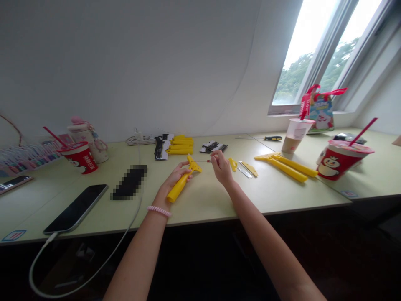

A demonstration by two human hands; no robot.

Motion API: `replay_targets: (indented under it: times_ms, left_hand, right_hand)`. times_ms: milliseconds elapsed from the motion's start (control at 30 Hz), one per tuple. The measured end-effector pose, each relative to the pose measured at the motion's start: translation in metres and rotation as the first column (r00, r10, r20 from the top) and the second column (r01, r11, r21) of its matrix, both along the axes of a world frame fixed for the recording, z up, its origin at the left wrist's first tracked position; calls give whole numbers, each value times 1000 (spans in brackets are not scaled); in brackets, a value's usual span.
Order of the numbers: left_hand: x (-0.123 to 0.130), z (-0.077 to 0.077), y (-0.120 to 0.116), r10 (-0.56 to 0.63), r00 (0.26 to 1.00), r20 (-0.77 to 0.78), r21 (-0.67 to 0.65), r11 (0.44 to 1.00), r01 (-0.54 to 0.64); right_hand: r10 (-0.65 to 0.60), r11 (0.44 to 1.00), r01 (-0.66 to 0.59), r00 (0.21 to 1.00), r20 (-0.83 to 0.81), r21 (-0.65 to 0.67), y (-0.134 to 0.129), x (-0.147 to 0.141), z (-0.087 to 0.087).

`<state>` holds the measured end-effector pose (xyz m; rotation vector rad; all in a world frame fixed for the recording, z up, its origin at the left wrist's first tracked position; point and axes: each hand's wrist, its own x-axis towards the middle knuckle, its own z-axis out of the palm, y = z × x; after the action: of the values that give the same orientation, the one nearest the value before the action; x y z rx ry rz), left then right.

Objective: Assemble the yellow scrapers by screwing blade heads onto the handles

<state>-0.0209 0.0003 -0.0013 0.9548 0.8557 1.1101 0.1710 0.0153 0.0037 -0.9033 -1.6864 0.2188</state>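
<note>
Along the pale green desk (200,205), a red paper cup (79,158) and a smartphone (75,208) sit off to the left; over to the right stand a clear plastic cup (296,134), a second red paper cup (341,161) and a yellow-and-black screwdriver (272,138); a stack of yellow handles (180,145) lies beyond the hands, with two yellow scrapers (283,167) and some loose metal blades (246,169) to their right; the left hand (178,177) is closed around a yellow plastic scraper (179,187); the right hand (222,166) pinches a thin red-tipped tool (203,161) in front of the person, its far end just beside the scraper's head.
</note>
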Motion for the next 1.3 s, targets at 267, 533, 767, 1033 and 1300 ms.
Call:
replay_targets:
  times_ms: [267,533,767,1033,1300]
  left_hand:
    - [2,4,-3,4,1000,-8,10,1000,-4]
    - [1,2,-2,-38,999,-39,41,998,39]
    - [1,3,-4,-12,999,-46,37,999,14]
    - [3,9,-9,39,999,-28,18,999,-39]
    - [4,10,-10,27,999,-20,32,999,-26]
  right_hand:
    - [-77,997,77,997,5,5,-3,0,3]
    - [-62,997,63,998,-31,33,-5,1,4]
    - [-115,993,115,993,-24,8,-1,0,2]
    - [-55,998,54,998,-31,-18,-1,1,4]
    - [-69,997,71,995,-68,30,-2,1,4]
